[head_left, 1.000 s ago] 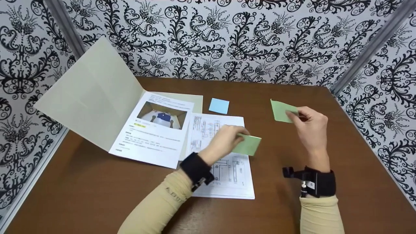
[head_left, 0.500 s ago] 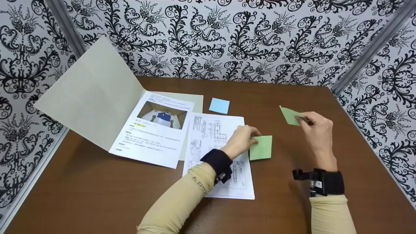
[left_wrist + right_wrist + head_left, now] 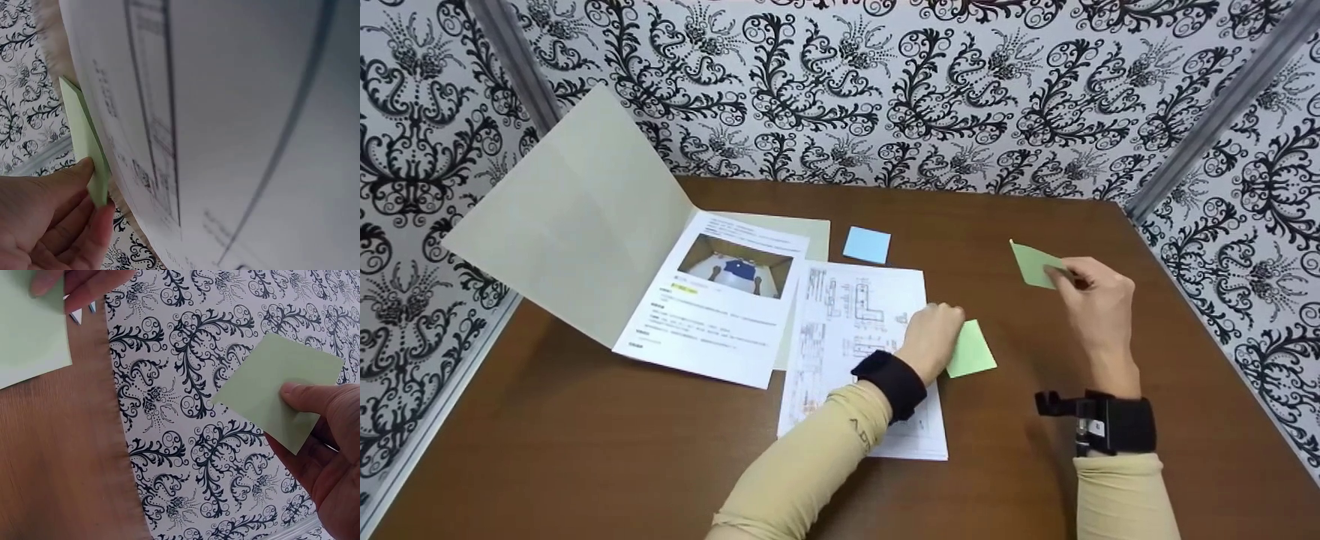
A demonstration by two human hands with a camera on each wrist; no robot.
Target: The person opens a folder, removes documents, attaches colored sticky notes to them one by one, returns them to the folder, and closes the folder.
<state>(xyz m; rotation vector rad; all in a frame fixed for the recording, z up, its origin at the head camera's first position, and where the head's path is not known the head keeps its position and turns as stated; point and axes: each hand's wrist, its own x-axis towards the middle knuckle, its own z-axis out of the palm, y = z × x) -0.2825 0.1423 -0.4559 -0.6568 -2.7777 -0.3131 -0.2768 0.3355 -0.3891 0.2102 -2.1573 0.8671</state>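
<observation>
My left hand point(image 3: 934, 337) pinches a light green sticky note pad point(image 3: 972, 351) by its left side, low over the right edge of a stack of printed drawings point(image 3: 877, 300). In the left wrist view the pad point(image 3: 84, 135) shows nearly edge-on between thumb and fingers. Farther right, my right hand point(image 3: 1099, 315) holds up a single green sticky note point(image 3: 1031, 266) between thumb and fingers, well above the table. The right wrist view shows this note point(image 3: 281, 382) tilted, the thumb pressing its face.
A blue sticky note pad point(image 3: 867, 244) lies behind the drawings. An open cardboard folder point(image 3: 577, 217) stands at the left with a printed page point(image 3: 712, 330) in it. Patterned walls point(image 3: 840, 90) close off the back and sides of the brown table point(image 3: 607, 465).
My left hand has moved right with the green pad, lowering it to the drawings' right edge and turning it. My right hand has shifted slightly right and down with its note.
</observation>
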